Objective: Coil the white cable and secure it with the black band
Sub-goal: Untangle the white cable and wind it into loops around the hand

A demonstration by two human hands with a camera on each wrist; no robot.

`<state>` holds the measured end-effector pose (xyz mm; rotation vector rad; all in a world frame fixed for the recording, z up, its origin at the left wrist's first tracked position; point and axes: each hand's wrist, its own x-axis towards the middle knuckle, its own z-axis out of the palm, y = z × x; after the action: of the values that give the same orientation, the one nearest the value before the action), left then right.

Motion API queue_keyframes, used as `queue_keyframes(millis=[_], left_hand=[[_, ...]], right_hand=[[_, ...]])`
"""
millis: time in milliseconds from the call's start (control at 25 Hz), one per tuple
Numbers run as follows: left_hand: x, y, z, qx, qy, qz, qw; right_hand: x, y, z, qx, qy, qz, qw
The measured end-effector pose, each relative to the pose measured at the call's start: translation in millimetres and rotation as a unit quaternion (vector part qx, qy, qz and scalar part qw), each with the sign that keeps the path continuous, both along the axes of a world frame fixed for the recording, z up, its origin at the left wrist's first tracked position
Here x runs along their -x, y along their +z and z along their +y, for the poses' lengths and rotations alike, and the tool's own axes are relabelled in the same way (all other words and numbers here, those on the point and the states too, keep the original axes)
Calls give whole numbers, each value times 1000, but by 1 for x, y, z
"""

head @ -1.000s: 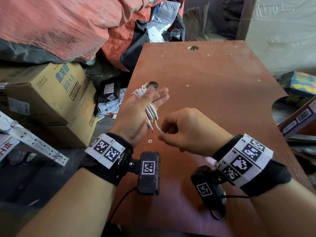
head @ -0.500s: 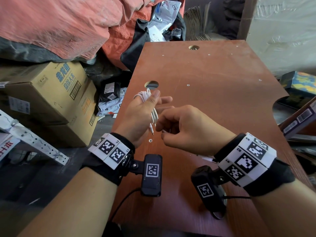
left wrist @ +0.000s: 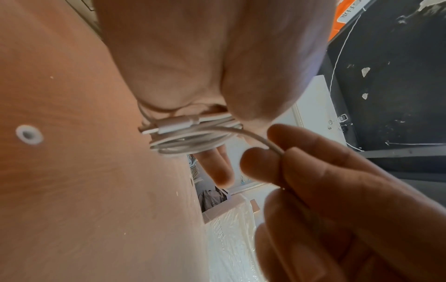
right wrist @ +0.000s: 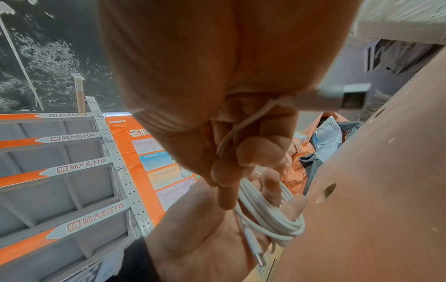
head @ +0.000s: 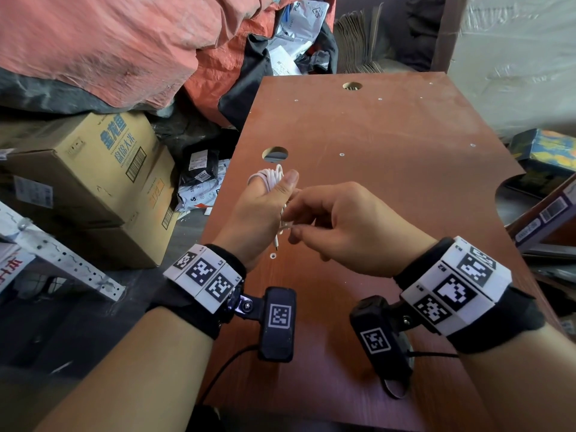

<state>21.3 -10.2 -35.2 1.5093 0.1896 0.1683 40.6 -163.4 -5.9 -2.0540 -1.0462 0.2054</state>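
Note:
The white cable [head: 270, 178] is wound in a coil round the fingers of my left hand [head: 274, 194], and the thumb presses on the loops. In the left wrist view the coil [left wrist: 193, 139] lies across the fingers with a small plug [left wrist: 169, 126] on top. My right hand [head: 299, 219] pinches the free strand [left wrist: 270, 145] just right of the coil. The right wrist view shows the coil [right wrist: 267, 215] on the left palm [right wrist: 205, 238] and the large plug [right wrist: 333, 99] sticking out of my right fist. No black band shows in any view.
Both hands hover over a brown board [head: 389, 182] with a round hole [head: 275, 153] just beyond them. A cardboard box [head: 93, 182] and a perforated metal rail [head: 62, 260] lie left of the board. Boxes [head: 545, 213] crowd its right edge.
My right hand moved up and left to meet the left hand, shortening the free strand. The left thumb has come down on the coil.

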Motion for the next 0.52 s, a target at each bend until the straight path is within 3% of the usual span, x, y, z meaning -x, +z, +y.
queue_keyframes(millis=[240,520], left_hand=[[7,9,-9,-70,17,29,997],[8,8,-5,-6,-21,13,1000]], right_hand=[[-5,2,-4,-61,-39,-41,997],[-8,1,-5,-75,-53,-76,993]])
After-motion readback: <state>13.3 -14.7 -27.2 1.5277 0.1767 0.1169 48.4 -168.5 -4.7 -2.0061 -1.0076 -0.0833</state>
